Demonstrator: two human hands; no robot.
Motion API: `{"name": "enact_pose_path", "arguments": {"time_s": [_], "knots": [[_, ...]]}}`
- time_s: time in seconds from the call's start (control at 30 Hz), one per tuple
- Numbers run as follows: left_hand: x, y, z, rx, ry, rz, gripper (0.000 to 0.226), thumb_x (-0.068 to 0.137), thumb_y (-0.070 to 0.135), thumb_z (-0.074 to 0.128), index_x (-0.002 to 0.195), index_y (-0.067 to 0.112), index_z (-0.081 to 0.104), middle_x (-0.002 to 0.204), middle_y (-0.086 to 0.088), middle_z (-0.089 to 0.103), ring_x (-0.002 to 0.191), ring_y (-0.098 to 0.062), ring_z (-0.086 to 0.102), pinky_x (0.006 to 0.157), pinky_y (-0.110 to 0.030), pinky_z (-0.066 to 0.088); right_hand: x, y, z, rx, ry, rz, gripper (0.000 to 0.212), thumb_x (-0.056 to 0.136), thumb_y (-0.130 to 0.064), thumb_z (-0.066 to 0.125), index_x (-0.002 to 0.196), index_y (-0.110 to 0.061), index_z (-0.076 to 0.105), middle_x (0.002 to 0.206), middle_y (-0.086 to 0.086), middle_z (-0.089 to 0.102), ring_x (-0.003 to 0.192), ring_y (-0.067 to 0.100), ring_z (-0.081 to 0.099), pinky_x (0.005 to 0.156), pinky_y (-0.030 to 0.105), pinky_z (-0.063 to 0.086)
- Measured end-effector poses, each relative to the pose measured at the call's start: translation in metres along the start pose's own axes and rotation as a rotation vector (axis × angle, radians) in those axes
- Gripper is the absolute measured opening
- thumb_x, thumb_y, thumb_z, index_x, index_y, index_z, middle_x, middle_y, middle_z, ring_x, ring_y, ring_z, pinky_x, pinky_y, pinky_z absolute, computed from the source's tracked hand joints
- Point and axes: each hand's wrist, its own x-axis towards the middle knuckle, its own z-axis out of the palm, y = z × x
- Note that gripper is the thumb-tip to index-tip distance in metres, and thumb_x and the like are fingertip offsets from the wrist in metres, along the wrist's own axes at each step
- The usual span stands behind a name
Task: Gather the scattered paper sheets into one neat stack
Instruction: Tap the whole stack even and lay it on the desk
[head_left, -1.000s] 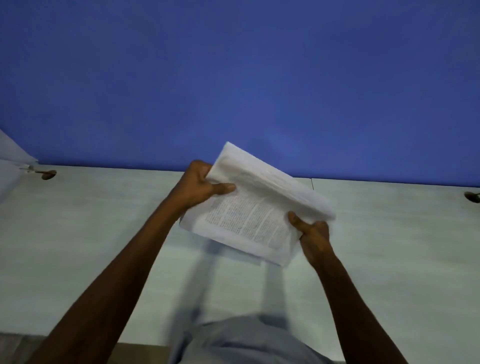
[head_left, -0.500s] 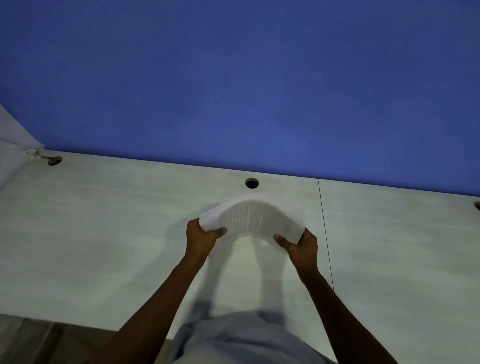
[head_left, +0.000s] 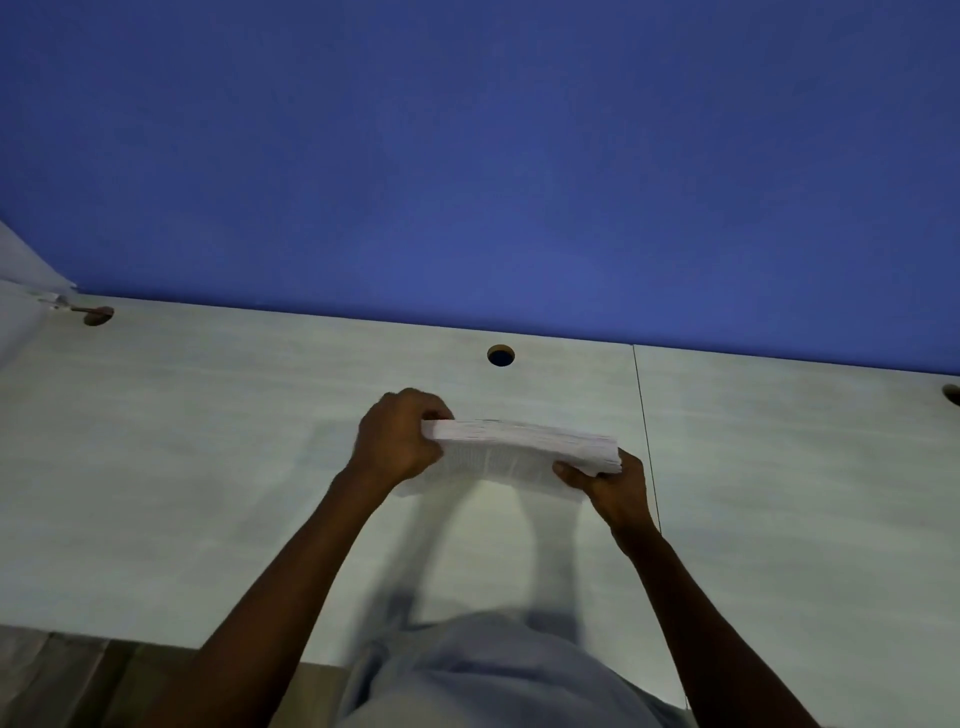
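Note:
A stack of white printed paper sheets (head_left: 519, 454) stands on its long edge on the pale desk (head_left: 208, 467), near the middle. My left hand (head_left: 397, 439) grips the stack's left end, fingers curled over the top edge. My right hand (head_left: 608, 483) holds the right end, thumb on the near face and fingers behind. The top edges of the sheets look nearly level. The stack's lower edge meets the desk, though motion blur softens it.
A round cable hole (head_left: 501, 356) lies in the desk just behind the stack, with two more holes, one at the far left (head_left: 97, 315) and one at the far right (head_left: 951, 393). A blue wall (head_left: 467, 156) rises behind. A seam (head_left: 645, 436) splits the desk right of the stack.
The stack was held tilted in the air, then lowered while bowed upward. Now it stands straight on its edge on the desk, both hands still at its ends.

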Motion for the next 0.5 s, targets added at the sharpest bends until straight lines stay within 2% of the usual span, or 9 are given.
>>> {"name": "enact_pose_path", "arguments": {"time_s": [0.1, 0.2, 0.27, 0.33, 0.4, 0.47, 0.5], "knots": [[0.022, 0.04, 0.016, 0.255, -0.168, 0.11, 0.043, 0.075, 0.019, 0.077, 0.116, 0.026, 0.071, 0.113, -0.001, 0.07, 0.103, -0.024, 0.066, 0.081, -0.03, 0.047, -0.001, 0.001, 0.006, -0.014, -0.001, -0.041, 0.036, 0.075, 0.007, 0.087, 0.093, -0.021, 0.076, 0.081, -0.015, 0.079, 0.078, -0.004, 0.074, 0.068, 0.013, 0.055], [0.044, 0.069, 0.038, 0.286, -0.251, 0.199, 0.039, 0.081, 0.02, 0.075, 0.119, 0.018, 0.067, 0.117, -0.007, 0.068, 0.106, -0.027, 0.065, 0.08, -0.031, 0.046, 0.003, 0.009, 0.011, -0.034, 0.084, -0.061, 0.039, 0.076, -0.004, 0.09, 0.11, -0.017, 0.074, 0.102, -0.006, 0.079, 0.097, 0.009, 0.075, 0.083, 0.023, 0.058], [0.058, 0.07, 0.034, 0.227, -0.231, 0.177, 0.037, 0.081, 0.019, 0.076, 0.116, 0.012, 0.068, 0.117, -0.01, 0.069, 0.106, -0.03, 0.066, 0.079, -0.032, 0.047, 0.002, 0.01, 0.014, -0.025, 0.201, 0.012, 0.064, 0.077, -0.017, 0.091, 0.133, -0.012, 0.062, 0.127, 0.004, 0.069, 0.117, 0.019, 0.065, 0.099, 0.036, 0.054], [0.072, 0.062, 0.015, 0.121, -0.188, 0.114, 0.038, 0.076, 0.022, 0.083, 0.109, 0.009, 0.072, 0.108, -0.012, 0.071, 0.1, -0.03, 0.067, 0.077, -0.032, 0.049, -0.001, 0.012, 0.014, 0.072, 0.294, 0.196, 0.09, 0.074, -0.025, 0.094, 0.149, -0.012, 0.045, 0.144, 0.007, 0.053, 0.13, 0.023, 0.054, 0.108, 0.039, 0.046], [0.078, 0.05, -0.012, -0.079, -0.139, 0.054, 0.034, 0.07, 0.024, 0.09, 0.096, 0.008, 0.075, 0.089, -0.005, 0.07, 0.085, -0.021, 0.068, 0.065, -0.027, 0.047, -0.002, 0.006, 0.012, 0.233, 0.155, 0.308, 0.093, 0.073, -0.028, 0.094, 0.15, -0.013, 0.043, 0.144, 0.003, 0.05, 0.131, 0.024, 0.053, 0.11, 0.04, 0.042], [0.073, 0.041, -0.035, -0.392, -0.169, 0.028, 0.029, 0.071, 0.019, 0.092, 0.091, 0.005, 0.077, 0.084, 0.0, 0.072, 0.078, -0.015, 0.069, 0.061, -0.022, 0.05, 0.0, -0.012, 0.009, 0.333, -0.144, 0.236, 0.082, 0.071, -0.034, 0.093, 0.141, -0.014, 0.056, 0.141, 0.002, 0.064, 0.133, 0.028, 0.059, 0.112, 0.046, 0.045], [0.067, 0.039, -0.043, -0.544, -0.19, 0.015, 0.028, 0.072, 0.016, 0.091, 0.093, 0.003, 0.078, 0.089, 0.0, 0.075, 0.08, -0.014, 0.072, 0.064, -0.021, 0.055, 0.004, -0.026, 0.009, 0.351, -0.252, 0.165, 0.078, 0.07, -0.031, 0.093, 0.138, -0.013, 0.06, 0.138, 0.006, 0.068, 0.132, 0.03, 0.061, 0.11, 0.048, 0.047]]}}
